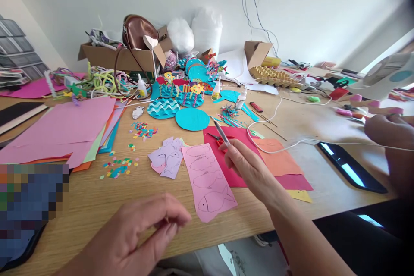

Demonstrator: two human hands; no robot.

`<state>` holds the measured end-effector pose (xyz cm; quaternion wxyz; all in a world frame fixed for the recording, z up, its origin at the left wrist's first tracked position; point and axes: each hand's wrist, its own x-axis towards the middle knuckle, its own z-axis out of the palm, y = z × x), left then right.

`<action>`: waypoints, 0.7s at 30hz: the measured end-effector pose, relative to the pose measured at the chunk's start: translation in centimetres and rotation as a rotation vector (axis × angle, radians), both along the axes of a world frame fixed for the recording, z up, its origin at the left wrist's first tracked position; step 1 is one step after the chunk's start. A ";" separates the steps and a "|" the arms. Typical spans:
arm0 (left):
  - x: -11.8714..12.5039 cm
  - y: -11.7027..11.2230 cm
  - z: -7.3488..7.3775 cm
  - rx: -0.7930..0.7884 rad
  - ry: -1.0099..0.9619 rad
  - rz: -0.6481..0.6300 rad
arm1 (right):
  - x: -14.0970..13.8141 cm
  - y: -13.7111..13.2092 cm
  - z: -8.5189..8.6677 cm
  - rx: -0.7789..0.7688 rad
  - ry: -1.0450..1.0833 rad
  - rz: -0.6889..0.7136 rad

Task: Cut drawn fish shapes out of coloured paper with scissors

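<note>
pen (221,131) — in the right hand (243,160)

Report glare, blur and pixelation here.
Head view: white glare on the glossy black rectangular phone; head view: softness on the co-worker's hand at far right; head view: coarse pixels over the dark-edged flat device, lower left; head view: legible fish outlines on the pink paper strip.

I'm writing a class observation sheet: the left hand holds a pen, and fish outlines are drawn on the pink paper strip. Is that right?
Not quite: the right hand, not the left hand, holds the pen, as the head view shows. Fish outlines are drawn on the pink paper strip.
</note>
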<state>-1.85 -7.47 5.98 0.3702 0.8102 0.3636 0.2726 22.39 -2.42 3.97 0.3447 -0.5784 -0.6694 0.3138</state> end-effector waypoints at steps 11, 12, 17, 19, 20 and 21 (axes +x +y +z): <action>3.0 1.4 -6.5 0.607 0.353 -0.112 | 0.2 -4.6 -3.5 -0.048 0.496 -0.176; 3.1 1.4 -6.7 0.612 0.366 -0.118 | 0.2 -4.9 -3.3 -0.035 0.583 -0.187; 3.0 1.2 -6.9 0.617 0.430 -0.139 | 0.4 -5.8 -2.3 -0.087 0.983 -0.138; 2.9 1.2 -7.0 0.612 0.403 -0.122 | 0.5 -5.7 -2.6 -0.136 1.063 -0.091; 2.9 1.3 -7.0 0.608 0.388 -0.109 | 0.4 -5.7 -3.0 -0.151 1.061 -0.085; 3.0 1.3 -7.1 0.608 0.369 -0.097 | 0.4 -5.7 -3.4 -0.150 1.033 -0.086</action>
